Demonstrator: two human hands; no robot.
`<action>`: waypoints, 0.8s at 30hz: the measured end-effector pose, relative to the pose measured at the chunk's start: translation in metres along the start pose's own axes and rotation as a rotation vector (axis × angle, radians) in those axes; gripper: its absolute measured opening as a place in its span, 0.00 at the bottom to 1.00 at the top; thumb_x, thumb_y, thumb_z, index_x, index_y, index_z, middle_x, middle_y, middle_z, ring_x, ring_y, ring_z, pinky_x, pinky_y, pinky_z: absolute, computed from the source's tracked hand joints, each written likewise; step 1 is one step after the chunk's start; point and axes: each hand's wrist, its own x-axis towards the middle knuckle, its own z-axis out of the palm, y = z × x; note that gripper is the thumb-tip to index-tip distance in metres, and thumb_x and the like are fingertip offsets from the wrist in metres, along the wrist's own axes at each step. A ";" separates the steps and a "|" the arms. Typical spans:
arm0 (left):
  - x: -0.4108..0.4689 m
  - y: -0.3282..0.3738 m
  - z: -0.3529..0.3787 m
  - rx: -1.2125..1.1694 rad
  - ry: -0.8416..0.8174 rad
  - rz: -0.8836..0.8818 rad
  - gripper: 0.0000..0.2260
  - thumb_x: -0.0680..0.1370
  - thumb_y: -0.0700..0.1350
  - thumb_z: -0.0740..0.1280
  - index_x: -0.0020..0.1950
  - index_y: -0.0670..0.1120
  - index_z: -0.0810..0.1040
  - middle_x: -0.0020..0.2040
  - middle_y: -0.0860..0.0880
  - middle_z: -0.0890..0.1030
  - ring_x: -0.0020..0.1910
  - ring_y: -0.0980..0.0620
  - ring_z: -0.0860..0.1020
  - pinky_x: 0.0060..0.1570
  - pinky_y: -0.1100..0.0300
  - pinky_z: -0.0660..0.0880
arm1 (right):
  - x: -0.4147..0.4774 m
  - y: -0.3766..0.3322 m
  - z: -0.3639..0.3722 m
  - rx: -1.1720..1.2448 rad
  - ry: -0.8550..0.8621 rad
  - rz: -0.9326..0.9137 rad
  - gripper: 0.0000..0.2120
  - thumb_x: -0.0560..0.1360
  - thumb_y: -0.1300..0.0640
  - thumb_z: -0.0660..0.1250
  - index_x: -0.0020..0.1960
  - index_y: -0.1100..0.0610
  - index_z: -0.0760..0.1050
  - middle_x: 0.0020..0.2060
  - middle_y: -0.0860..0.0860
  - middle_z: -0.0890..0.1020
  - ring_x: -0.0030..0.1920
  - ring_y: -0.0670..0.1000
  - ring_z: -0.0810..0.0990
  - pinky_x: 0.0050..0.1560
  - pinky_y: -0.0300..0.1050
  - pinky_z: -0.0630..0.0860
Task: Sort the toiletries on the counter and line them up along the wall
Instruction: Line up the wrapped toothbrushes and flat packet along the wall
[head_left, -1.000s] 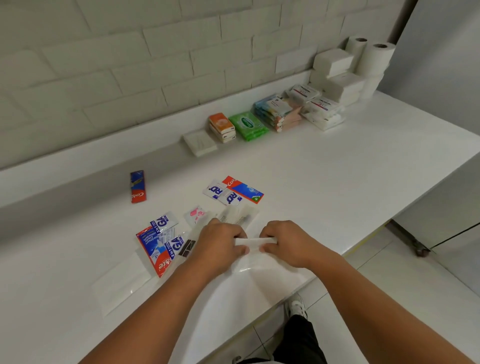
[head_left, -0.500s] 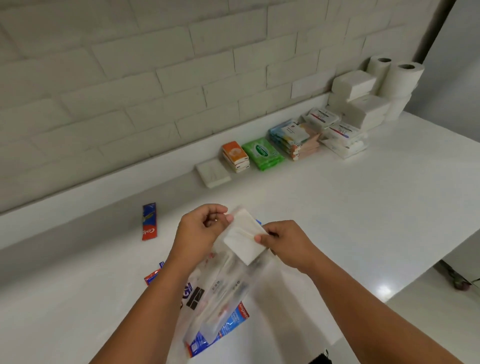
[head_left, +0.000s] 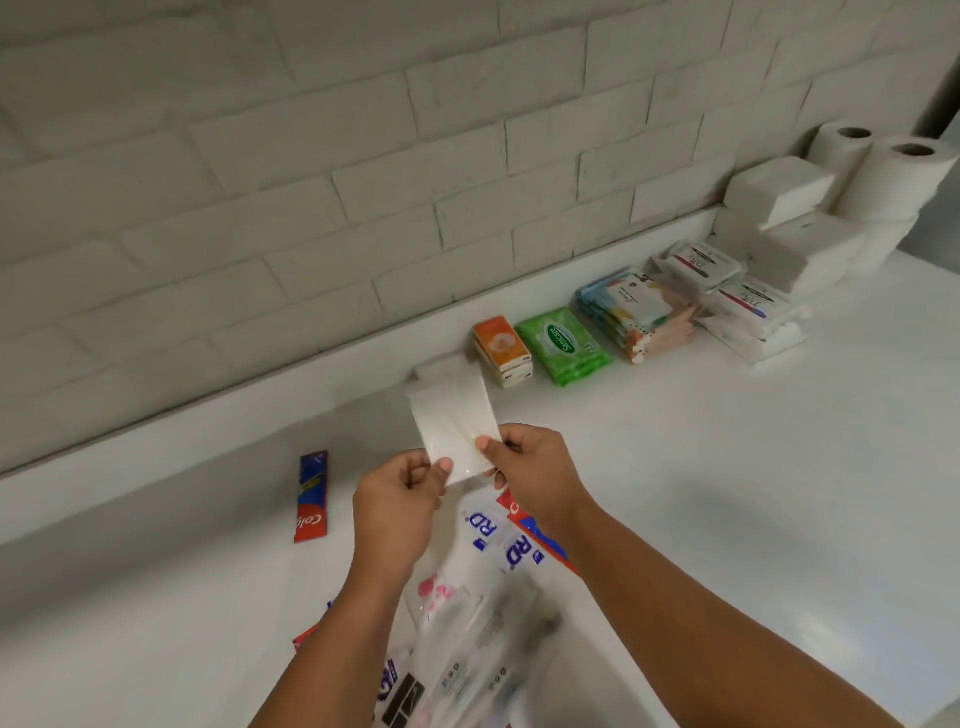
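Note:
I hold a flat white packet (head_left: 453, 421) up over the counter (head_left: 727, 467), pinched at its lower end by my left hand (head_left: 400, 499) and my right hand (head_left: 530, 467). Below my hands lie loose sachets marked RD (head_left: 498, 535), a red Colgate packet (head_left: 540, 545) and clear wrapped items (head_left: 483, 649), partly hidden by my arms. A red and blue Colgate packet (head_left: 311, 496) lies alone to the left. Along the wall stand an orange tissue pack stack (head_left: 503, 351), a green wipes pack (head_left: 563, 344), a colourful pack stack (head_left: 636, 317), white wipes packs (head_left: 748, 306), white tissue blocks (head_left: 779, 208) and toilet rolls (head_left: 893, 176).
A white brick wall (head_left: 363, 182) with a low ledge (head_left: 156, 431) runs behind the counter. A small white pack (head_left: 436, 366) lies by the ledge, partly behind the packet I hold. The counter ends at the right, near the rolls.
My hands lifted the white packet off the counter and now hold it higher and farther forward. The view has tilted up toward the wall.

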 end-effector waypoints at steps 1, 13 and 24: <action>0.009 0.001 0.001 -0.011 0.022 -0.011 0.05 0.76 0.45 0.74 0.42 0.51 0.82 0.35 0.49 0.84 0.33 0.51 0.80 0.43 0.53 0.80 | 0.008 0.001 0.002 -0.010 0.020 -0.002 0.07 0.78 0.57 0.67 0.44 0.57 0.82 0.30 0.50 0.81 0.28 0.45 0.76 0.35 0.42 0.76; 0.132 -0.014 0.039 -0.097 0.064 -0.245 0.08 0.76 0.40 0.74 0.44 0.35 0.81 0.29 0.46 0.77 0.19 0.61 0.71 0.22 0.69 0.68 | 0.097 0.021 0.007 -0.292 0.008 0.005 0.18 0.83 0.45 0.51 0.46 0.52 0.74 0.44 0.53 0.81 0.48 0.54 0.78 0.54 0.49 0.72; 0.156 -0.049 0.052 0.079 0.107 -0.192 0.13 0.69 0.55 0.77 0.44 0.46 0.86 0.34 0.47 0.84 0.30 0.50 0.78 0.38 0.57 0.76 | 0.109 0.025 0.016 -0.281 -0.075 -0.009 0.21 0.84 0.50 0.53 0.69 0.64 0.68 0.66 0.62 0.74 0.67 0.59 0.71 0.64 0.46 0.65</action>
